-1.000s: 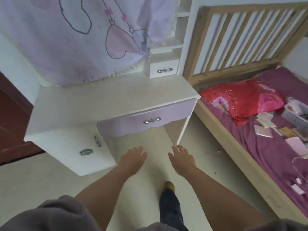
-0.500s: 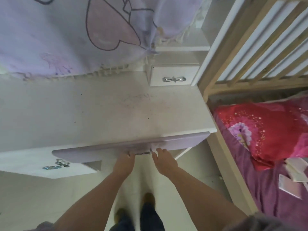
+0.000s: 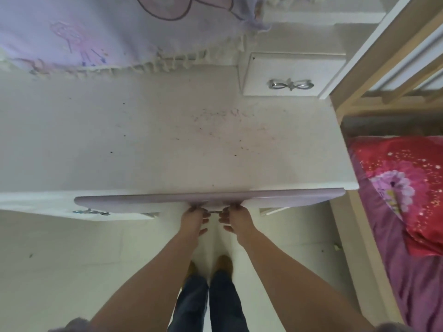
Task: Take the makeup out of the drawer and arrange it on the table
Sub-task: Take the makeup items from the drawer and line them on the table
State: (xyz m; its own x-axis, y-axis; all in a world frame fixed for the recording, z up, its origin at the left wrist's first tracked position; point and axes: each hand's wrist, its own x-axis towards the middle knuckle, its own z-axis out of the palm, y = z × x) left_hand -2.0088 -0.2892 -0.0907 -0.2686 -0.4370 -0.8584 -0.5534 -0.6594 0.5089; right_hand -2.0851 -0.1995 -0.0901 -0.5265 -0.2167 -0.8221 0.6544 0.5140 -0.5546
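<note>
Both hands were on the lilac drawer (image 3: 247, 197) at frame center, left hand (image 3: 194, 218) and right hand (image 3: 236, 219) gripping its metal handle (image 3: 214, 212), fingers curled under. Drawer sat under the bench (image 3: 153, 144) edge; makeup hidden inside, not visible.

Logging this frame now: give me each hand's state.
Left hand: fingers curled on the drawer handle.
Right hand: same grip on that handle.

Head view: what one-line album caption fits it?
Both hands, left and right, grasp the lilac drawer's handle.
</note>
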